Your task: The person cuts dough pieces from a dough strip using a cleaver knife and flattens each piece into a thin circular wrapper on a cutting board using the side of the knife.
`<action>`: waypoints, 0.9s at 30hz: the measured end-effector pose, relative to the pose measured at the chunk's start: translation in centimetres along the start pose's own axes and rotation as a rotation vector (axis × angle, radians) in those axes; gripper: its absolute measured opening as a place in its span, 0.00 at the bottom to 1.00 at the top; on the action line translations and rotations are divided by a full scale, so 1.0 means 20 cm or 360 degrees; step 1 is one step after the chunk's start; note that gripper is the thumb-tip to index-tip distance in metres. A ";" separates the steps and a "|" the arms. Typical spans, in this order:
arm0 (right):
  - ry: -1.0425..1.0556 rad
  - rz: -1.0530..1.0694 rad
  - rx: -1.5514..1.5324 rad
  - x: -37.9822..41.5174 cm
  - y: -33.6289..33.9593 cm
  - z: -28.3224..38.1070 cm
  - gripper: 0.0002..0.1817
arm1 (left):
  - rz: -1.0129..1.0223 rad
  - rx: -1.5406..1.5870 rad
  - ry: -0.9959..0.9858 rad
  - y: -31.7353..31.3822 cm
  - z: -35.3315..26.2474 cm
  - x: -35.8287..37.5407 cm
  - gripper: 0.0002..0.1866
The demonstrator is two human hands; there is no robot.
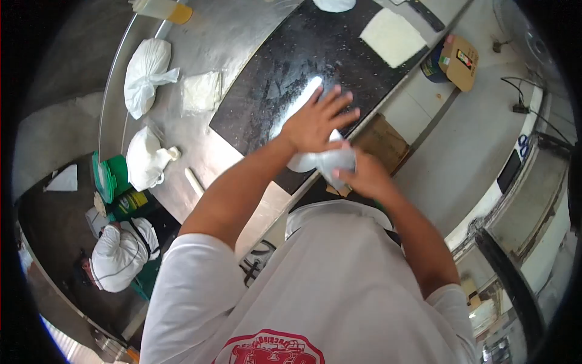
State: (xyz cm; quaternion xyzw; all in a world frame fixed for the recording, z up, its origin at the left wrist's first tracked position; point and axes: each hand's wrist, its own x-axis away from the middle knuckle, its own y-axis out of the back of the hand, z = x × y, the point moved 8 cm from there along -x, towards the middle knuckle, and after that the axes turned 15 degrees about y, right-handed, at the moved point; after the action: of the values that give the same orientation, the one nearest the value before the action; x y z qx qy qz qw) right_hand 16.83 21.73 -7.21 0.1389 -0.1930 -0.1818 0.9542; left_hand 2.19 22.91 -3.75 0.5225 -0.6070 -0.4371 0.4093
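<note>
My left hand (316, 123) is open, its fingers spread above the dark work surface (254, 103) near its front edge. Partly under its palm is a whitish, translucent plastic bag (335, 162). My right hand (368, 175) is closed on the near right side of this bag, thumb on top. What lies inside the bag, if anything, is hidden. White powder or crumbs are scattered over the dark surface, and a bright reflection shows beyond my left hand.
A pale square sheet (393, 37) lies at the far right, near a black-handled tool (427, 15). Tied white bags (145, 76), a clear packet (201, 92) and a bottle (162, 10) stand on the steel table (209, 136). Another person (124, 253) is at lower left.
</note>
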 end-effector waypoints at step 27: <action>-0.0252 -0.0298 0.0658 -0.12 0.29 0.08 0.34 | -0.0485 -0.0037 -0.0109 0.11 0.07 -0.19 0.39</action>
State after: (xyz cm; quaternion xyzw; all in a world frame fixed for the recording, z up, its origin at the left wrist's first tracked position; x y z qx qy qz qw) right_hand 15.81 27.45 -4.59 0.3340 -0.2866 -0.2364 0.8663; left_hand 0.75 26.95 -2.16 0.5887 -0.5291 -0.5187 0.3233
